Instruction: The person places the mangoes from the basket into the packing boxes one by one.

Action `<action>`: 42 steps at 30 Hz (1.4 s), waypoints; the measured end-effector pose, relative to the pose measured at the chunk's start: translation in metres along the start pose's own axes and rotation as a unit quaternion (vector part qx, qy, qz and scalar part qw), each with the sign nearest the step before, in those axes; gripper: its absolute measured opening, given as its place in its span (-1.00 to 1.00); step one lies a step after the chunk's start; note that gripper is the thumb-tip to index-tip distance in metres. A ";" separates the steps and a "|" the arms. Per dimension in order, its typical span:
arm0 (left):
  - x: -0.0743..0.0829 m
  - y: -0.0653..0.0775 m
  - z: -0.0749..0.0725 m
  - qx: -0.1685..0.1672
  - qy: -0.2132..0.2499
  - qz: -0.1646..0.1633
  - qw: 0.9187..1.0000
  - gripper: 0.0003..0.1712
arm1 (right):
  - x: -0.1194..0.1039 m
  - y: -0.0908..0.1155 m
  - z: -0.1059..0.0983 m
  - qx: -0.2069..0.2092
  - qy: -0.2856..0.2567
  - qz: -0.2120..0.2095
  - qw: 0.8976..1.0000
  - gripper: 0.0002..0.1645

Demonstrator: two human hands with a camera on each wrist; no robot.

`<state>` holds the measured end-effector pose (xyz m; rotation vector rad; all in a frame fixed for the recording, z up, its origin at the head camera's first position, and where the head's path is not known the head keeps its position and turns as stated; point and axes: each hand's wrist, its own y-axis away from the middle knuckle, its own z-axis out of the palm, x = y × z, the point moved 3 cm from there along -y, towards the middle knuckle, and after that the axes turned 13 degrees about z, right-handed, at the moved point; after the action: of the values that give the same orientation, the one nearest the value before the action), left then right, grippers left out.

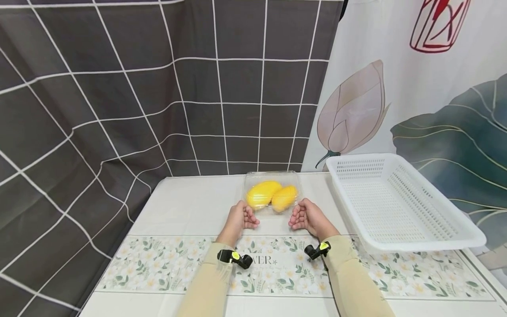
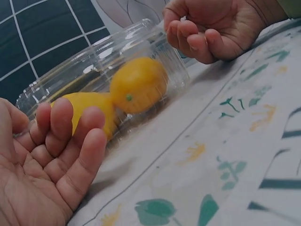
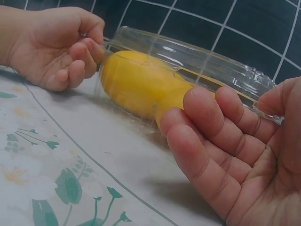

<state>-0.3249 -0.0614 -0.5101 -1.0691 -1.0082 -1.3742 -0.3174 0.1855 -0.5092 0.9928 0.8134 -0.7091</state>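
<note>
A clear plastic clamshell box point(image 1: 273, 176) lies on the table with two yellow mango-like fruits point(image 1: 263, 193) inside. My left hand point(image 1: 240, 222) is at the box's near left corner, its thumb and forefinger pinching the rim. At the near right corner, my right hand point(image 1: 310, 219) pinches the rim between thumb and forefinger, as the right wrist view shows best. The other fingers of both hands curl loosely, palms facing inward. One fruit point(image 2: 138, 84) shows a small green spot at its end. The left hand's grip is partly hidden in its own wrist view.
To the right stands a large white perforated plastic basket point(image 1: 409, 211). A floral printed band point(image 1: 166, 264) runs across the white table point(image 1: 194, 202). Behind hang a dark grid-patterned curtain point(image 1: 241, 83) and a white curtain point(image 1: 356, 39) with plant drawings.
</note>
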 end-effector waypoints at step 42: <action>0.002 0.003 -0.005 0.021 -0.068 -0.030 0.997 -0.68 | 0.001 0.002 -0.001 0.002 0.024 0.034 0.999 -0.50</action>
<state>-0.3220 -0.0671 -0.5089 -1.1201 -1.1711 -1.3365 -0.3155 0.1876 -0.5094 1.0389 0.8173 -0.6309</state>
